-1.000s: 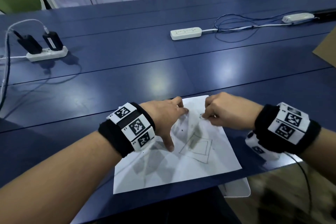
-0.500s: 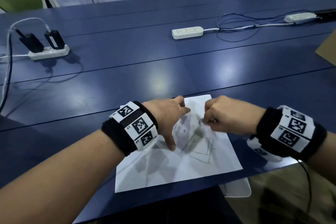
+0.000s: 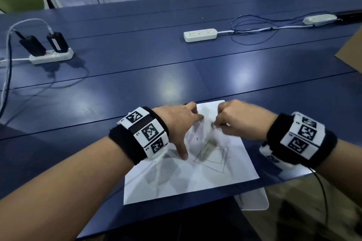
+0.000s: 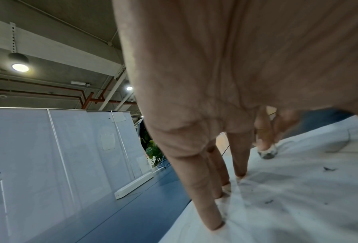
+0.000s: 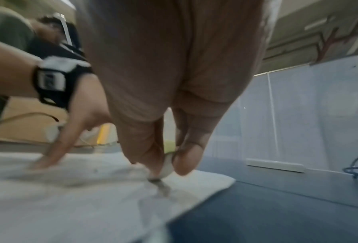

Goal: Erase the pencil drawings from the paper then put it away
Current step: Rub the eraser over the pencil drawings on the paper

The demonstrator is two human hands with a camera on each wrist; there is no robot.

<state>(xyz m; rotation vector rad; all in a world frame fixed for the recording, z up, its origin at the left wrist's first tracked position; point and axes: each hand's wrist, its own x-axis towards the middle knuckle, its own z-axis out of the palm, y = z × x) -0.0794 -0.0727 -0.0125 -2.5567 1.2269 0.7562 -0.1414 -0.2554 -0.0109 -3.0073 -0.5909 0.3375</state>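
Note:
A white sheet of paper (image 3: 195,178) lies near the front edge of the blue table (image 3: 176,68). Pencil-drawn squares (image 3: 213,157) show on its right half, with smudges above them. My left hand (image 3: 182,123) presses the sheet down with spread straight fingers (image 4: 207,212), thumb stretched toward the squares. My right hand (image 3: 233,121) pinches a small white eraser (image 5: 167,166) between thumb and fingers, its dirty tip on the paper's far part. The same eraser (image 4: 267,152) appears in the left wrist view. Dark crumbs (image 4: 329,169) lie on the sheet.
A white power strip (image 3: 199,35) with cables lies at the far middle. Another strip with two black adapters (image 3: 51,55) sits far left. A brown cardboard piece (image 3: 352,55) is at the right edge. A white flat object (image 3: 254,199) shows below the table's front edge.
My right hand with the eraser has shifted slightly back and forth over the far part of the paper. The left hand stays pressed on the sheet.

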